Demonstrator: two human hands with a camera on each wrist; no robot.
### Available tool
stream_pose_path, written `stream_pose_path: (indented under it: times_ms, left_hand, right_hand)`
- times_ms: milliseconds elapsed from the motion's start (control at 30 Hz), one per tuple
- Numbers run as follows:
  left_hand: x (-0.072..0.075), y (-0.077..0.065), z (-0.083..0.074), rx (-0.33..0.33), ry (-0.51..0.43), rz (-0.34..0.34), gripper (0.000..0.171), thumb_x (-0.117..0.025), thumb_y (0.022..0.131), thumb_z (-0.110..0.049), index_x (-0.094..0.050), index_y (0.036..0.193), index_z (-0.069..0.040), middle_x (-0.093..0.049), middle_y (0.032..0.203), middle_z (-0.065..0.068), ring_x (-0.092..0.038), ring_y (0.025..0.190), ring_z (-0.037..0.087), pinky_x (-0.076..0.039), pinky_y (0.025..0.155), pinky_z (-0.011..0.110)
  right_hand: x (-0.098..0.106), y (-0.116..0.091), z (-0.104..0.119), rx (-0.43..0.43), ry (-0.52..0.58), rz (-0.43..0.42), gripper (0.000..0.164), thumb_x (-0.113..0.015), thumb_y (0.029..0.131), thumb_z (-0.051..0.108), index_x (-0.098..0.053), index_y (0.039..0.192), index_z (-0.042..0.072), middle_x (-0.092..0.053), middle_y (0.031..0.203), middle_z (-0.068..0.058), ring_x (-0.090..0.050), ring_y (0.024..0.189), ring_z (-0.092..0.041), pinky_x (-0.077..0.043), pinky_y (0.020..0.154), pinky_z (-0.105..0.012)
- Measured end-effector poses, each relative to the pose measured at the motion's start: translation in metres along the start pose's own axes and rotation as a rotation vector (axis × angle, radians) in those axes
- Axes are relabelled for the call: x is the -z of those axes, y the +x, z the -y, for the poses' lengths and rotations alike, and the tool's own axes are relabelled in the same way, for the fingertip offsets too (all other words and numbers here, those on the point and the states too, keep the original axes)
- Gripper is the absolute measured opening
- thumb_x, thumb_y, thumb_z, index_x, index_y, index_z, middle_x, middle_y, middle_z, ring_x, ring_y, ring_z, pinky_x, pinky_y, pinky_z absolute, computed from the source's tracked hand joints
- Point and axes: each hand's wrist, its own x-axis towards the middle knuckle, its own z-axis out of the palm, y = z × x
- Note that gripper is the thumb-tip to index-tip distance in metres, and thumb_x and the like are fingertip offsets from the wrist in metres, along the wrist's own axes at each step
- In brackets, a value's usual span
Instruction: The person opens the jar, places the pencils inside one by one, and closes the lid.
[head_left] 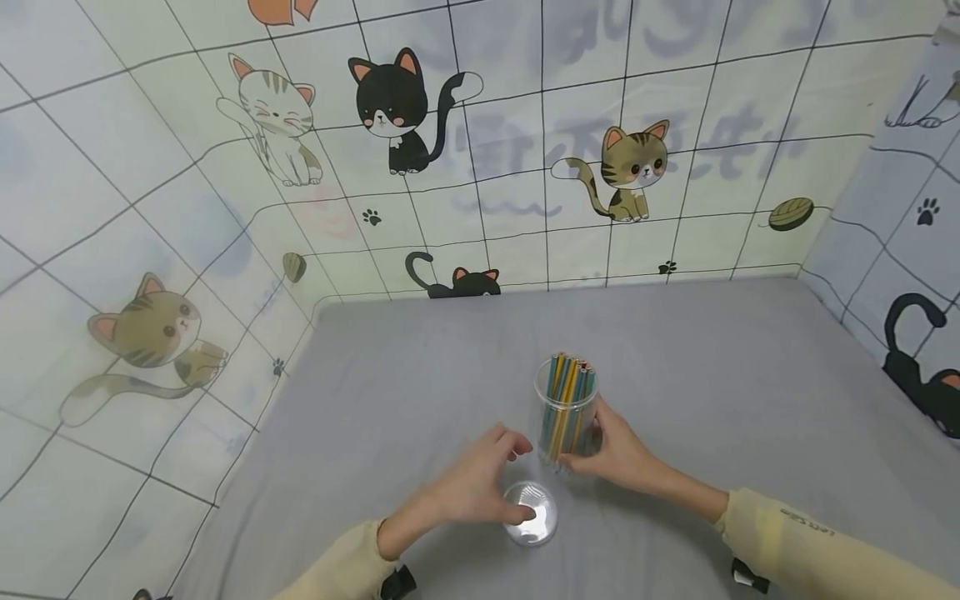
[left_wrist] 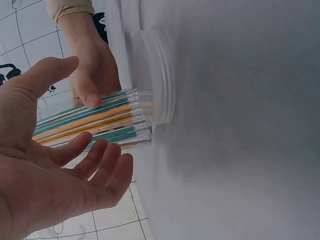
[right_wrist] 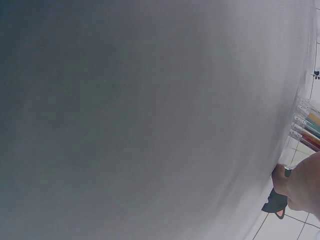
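Note:
A clear plastic jar (head_left: 546, 429) packed with pencils (head_left: 567, 379) in yellow, teal and other colours stands mid-table in the head view. My right hand (head_left: 624, 452) grips the jar low on its right side, thumb toward me and fingers behind it. Just left of the jar, my left hand (head_left: 474, 482) has its fingers loosely bent and spread, holding nothing. A round clear lid (head_left: 542, 533) lies on the table in front of the jar; the left thumb overlaps it in the head view. The left wrist view shows a gap between the left hand (left_wrist: 65, 160) and the lid (left_wrist: 166, 75).
Grey cloth covers the table (head_left: 420, 358). Cloth walls (head_left: 510, 100) printed with cats and a grid enclose its back, left and right sides. A dark strap (head_left: 397, 582) sits at the left sleeve, and another strap (head_left: 748, 575) at the right.

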Motion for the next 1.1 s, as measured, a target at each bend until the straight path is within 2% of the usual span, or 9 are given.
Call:
stream_pose_path:
  times_ms: [233,533,667,767,900,1000,1100]
  left_hand:
    - [-0.013,0.001,0.002,-0.014,0.126,0.018,0.068,-0.091,0.067,-0.028,-0.055,0.120,-0.003,-0.052,0.110,0.006,-0.050,0.101,0.015,-0.044,0.088,0.025]
    - [-0.027,-0.001,0.003,0.030,0.312,0.091,0.077,-0.094,0.060,-0.044,-0.056,0.121,-0.014,-0.053,0.108,-0.004,-0.047,0.099,0.011,-0.043,0.086,0.022]
    - [-0.031,-0.001,0.004,0.018,0.356,0.106,0.075,-0.095,0.058,-0.043,-0.057,0.117,-0.015,-0.051,0.104,-0.006,-0.048,0.096,0.011,-0.043,0.084,0.020]
    - [-0.031,-0.001,0.006,0.022,0.318,0.125,0.072,-0.094,0.060,-0.039,-0.057,0.117,-0.015,-0.049,0.104,-0.007,-0.047,0.096,0.010,-0.043,0.083,0.020]
    - [-0.021,-0.001,0.007,0.049,0.190,0.131,0.068,-0.091,0.067,-0.032,-0.055,0.121,-0.012,-0.047,0.106,-0.003,-0.044,0.096,0.009,-0.044,0.080,0.020]
    - [-0.006,-0.002,0.005,0.044,0.105,0.085,0.063,-0.087,0.070,-0.029,-0.054,0.121,-0.010,-0.047,0.108,0.002,-0.042,0.096,0.011,-0.045,0.079,0.023]
    - [0.011,-0.004,0.000,0.045,0.066,0.019,0.061,-0.084,0.071,-0.027,-0.054,0.121,-0.010,-0.046,0.109,0.004,-0.045,0.096,0.016,-0.046,0.079,0.028]
  right_hand:
    - [0.001,0.000,0.000,0.002,-0.017,0.003,0.092,-0.088,0.069,0.013,-0.038,0.146,0.005,-0.062,0.128,-0.006,-0.056,0.110,-0.017,-0.050,0.086,-0.048]
    - [0.000,-0.001,0.001,-0.021,-0.014,0.015,0.096,-0.089,0.070,0.015,-0.035,0.149,0.004,-0.059,0.134,-0.009,-0.055,0.115,-0.023,-0.049,0.089,-0.051]
    - [0.000,-0.001,0.001,-0.033,-0.004,0.018,0.097,-0.089,0.070,0.016,-0.034,0.150,0.005,-0.057,0.136,-0.011,-0.054,0.117,-0.025,-0.049,0.089,-0.052]
    - [0.000,-0.001,0.001,-0.032,-0.004,0.022,0.099,-0.089,0.071,0.016,-0.032,0.151,0.005,-0.056,0.138,-0.011,-0.054,0.118,-0.024,-0.049,0.089,-0.051]
    - [0.001,-0.001,0.001,-0.019,-0.005,0.025,0.099,-0.089,0.072,0.016,-0.031,0.152,0.006,-0.055,0.139,-0.010,-0.054,0.117,-0.022,-0.049,0.088,-0.051]
    - [0.001,-0.001,0.001,-0.008,-0.006,0.023,0.097,-0.088,0.072,0.014,-0.032,0.151,0.005,-0.057,0.137,-0.010,-0.054,0.116,-0.021,-0.049,0.088,-0.052]
    - [0.000,-0.001,0.002,-0.005,-0.003,0.018,0.098,-0.088,0.071,0.013,-0.033,0.151,0.005,-0.056,0.138,-0.011,-0.054,0.117,-0.022,-0.049,0.087,-0.053]
